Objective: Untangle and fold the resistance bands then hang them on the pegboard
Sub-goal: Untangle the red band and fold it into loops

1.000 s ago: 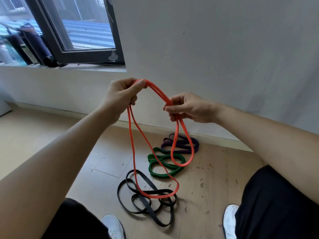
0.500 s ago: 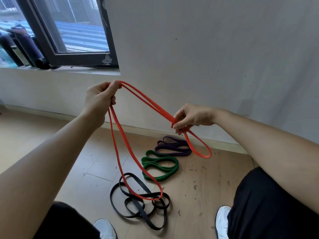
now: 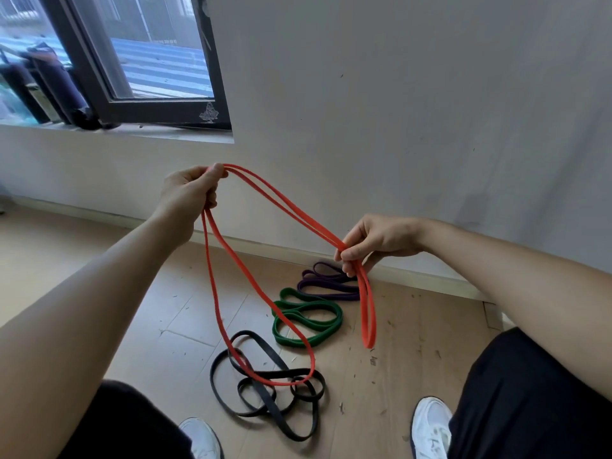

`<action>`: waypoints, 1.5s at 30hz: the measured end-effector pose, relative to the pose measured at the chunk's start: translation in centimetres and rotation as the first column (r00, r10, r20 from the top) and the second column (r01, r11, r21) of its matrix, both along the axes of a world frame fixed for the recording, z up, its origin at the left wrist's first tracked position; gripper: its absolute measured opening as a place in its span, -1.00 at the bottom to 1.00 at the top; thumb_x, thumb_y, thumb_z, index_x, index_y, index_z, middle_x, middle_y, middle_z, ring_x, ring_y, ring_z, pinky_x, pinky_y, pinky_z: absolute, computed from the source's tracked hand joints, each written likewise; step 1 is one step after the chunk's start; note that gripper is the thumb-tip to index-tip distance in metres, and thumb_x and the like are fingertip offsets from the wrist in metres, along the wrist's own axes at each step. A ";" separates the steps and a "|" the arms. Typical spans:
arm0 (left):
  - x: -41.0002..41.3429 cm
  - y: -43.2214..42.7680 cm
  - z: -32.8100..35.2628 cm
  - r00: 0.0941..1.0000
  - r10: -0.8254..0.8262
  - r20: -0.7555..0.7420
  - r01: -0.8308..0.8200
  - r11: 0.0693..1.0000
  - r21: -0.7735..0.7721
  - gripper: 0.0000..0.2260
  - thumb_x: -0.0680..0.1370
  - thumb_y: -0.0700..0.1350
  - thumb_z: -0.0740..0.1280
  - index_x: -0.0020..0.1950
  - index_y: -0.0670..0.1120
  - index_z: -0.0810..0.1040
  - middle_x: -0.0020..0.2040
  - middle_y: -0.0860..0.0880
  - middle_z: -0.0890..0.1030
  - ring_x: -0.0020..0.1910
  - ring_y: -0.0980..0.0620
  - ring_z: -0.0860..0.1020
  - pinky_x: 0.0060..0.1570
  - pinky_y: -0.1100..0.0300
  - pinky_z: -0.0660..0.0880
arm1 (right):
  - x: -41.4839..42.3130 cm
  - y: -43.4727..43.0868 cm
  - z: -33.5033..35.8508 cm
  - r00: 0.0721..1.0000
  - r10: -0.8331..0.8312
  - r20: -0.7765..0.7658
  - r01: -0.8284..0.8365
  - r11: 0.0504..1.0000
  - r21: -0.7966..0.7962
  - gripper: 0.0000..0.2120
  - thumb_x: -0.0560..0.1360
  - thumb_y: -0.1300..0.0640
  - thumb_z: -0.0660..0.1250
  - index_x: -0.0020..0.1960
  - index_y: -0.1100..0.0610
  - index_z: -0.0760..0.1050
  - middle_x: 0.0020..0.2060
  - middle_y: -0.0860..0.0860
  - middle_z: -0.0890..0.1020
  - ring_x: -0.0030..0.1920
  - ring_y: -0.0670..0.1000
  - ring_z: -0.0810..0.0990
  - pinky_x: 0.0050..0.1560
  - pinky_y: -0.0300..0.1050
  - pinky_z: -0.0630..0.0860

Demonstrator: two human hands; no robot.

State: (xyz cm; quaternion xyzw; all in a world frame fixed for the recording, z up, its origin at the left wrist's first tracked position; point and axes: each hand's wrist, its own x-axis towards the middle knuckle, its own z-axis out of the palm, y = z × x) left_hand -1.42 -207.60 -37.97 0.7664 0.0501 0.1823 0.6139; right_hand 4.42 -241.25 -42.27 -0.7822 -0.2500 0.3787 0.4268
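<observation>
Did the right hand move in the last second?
Yes. Against the purple band, the right hand, holding the orange band, went lower and rightward, away from the left hand.

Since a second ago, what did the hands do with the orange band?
The hands pulled apart. The right hand moved down and to the right, so the two strands of the orange band between the hands got longer. The left hand kept its grip up high, and both hands still hold the band. The black band, green band and purple band stayed on the floor.
</observation>
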 end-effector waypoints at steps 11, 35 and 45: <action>-0.5 0.8 0.0 0.935 -0.349 -0.066 0.347 0.937 -0.045 -0.71 0.52 0.08 0.40 0.05 -0.13 0.65 -0.34 0.04 0.42 -0.35 0.10 0.37 -0.17 0.23 0.38 | 0.8 -1.8 0.8 0.998 -0.054 -0.045 0.061 0.986 0.154 -0.75 0.60 0.13 0.35 0.23 0.20 0.60 0.06 0.16 0.67 0.17 0.15 0.63 0.37 0.19 0.48; -0.3 -2.6 2.4 0.911 -0.405 0.073 0.411 0.906 -0.101 -0.83 0.59 -0.01 0.33 -0.07 -0.07 0.66 -0.35 0.00 0.32 -0.34 0.07 0.32 -0.21 0.19 0.34 | -1.7 4.4 0.5 0.998 -0.017 -0.065 0.037 0.942 0.333 -0.40 0.39 -0.08 0.54 0.34 0.10 0.46 0.15 0.10 0.69 0.24 0.17 0.63 0.46 0.33 0.34; -0.5 -4.2 2.0 0.842 -0.540 -0.018 0.540 0.839 0.065 -0.86 0.54 -0.05 0.37 -0.14 -0.06 0.68 -0.37 0.01 0.40 -0.35 0.09 0.33 -0.23 0.25 0.34 | -2.8 7.7 2.6 0.987 -0.133 0.086 0.076 0.876 0.476 -0.72 0.61 0.17 0.33 0.24 0.31 0.57 0.00 0.15 0.71 0.08 0.15 0.69 0.20 -0.01 0.53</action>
